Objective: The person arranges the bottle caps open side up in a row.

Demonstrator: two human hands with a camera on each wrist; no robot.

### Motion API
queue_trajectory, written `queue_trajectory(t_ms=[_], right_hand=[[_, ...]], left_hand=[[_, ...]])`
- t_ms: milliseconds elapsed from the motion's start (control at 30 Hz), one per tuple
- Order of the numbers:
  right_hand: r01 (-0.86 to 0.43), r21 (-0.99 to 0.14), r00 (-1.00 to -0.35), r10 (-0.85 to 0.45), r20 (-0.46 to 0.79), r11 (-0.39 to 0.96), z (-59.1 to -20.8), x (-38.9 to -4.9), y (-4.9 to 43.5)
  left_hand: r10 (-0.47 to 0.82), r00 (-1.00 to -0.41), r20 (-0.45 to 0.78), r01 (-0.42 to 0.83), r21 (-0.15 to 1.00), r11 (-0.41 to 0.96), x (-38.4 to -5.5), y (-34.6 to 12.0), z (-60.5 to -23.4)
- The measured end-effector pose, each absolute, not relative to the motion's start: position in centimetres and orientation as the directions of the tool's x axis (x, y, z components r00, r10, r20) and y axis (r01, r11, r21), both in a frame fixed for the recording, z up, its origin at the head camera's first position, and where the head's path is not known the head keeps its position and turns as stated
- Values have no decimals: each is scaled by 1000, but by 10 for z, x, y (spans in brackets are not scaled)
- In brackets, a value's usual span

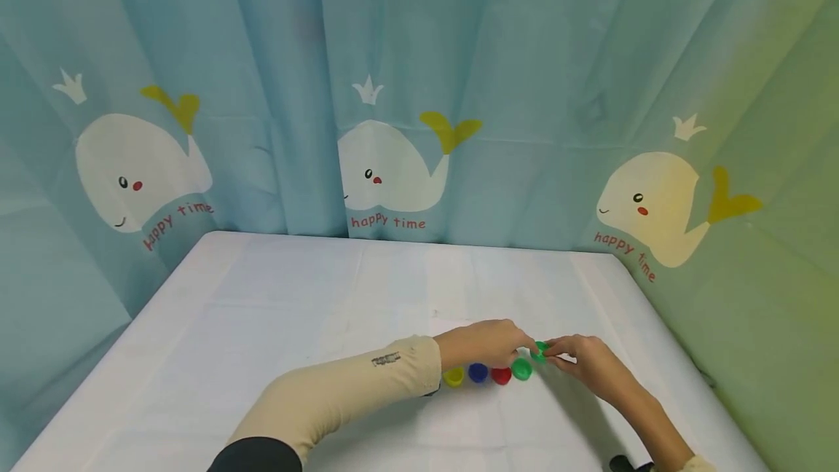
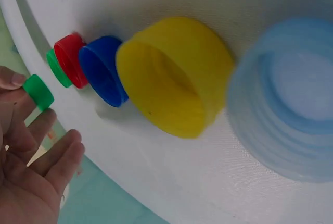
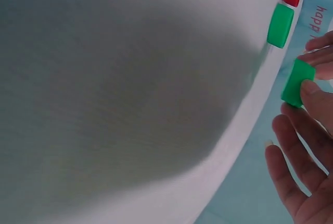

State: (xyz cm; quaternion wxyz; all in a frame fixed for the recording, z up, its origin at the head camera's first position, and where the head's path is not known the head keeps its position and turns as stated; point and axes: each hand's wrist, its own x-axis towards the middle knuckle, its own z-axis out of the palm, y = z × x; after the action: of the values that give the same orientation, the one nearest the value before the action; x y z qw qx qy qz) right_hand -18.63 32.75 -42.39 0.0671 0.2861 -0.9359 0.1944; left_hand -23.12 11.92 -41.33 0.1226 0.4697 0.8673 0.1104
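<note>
Above the table's right half, my left hand [image 1: 490, 341] and right hand [image 1: 593, 364] meet at a small green bottle cap [image 1: 540, 352]. In the right wrist view, my right thumb and index finger pinch this cap [image 3: 298, 83], while left fingertips touch its upper edge. The left wrist view has the cap [image 2: 39, 92] between finger and thumb. Just below lie a second green cap [image 1: 521, 368], a red cap [image 1: 501, 376], a blue cap [image 1: 478, 373] and a yellow cap [image 1: 454, 377], in a row. A translucent pale blue cap [image 2: 291, 104] ends the row, hidden in the head view.
The caps lie on a white-covered table [image 1: 314, 290]. Behind and beside it hangs a blue-green curtain [image 1: 537, 57] with whale prints. My left forearm in its beige sleeve [image 1: 347, 399] crosses over the table's front part.
</note>
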Motion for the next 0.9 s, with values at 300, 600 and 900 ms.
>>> queue_trajectory(t_ms=[300,600,900], right_hand=[[-529,-367,-846,-512,151,765,-433,-182,327],[-494,-375,-865,-489,116,785,-436,-179,327],[-488,-373,-867,-488,102,789,-436,-180,326]], left_hand=[[813,-544,-206,787,210,580,-228,128,-422],[828,-515,-223,845,31,534,-222,128,-423],[842,-488,-230,859,46,510,-222,125,-421]])
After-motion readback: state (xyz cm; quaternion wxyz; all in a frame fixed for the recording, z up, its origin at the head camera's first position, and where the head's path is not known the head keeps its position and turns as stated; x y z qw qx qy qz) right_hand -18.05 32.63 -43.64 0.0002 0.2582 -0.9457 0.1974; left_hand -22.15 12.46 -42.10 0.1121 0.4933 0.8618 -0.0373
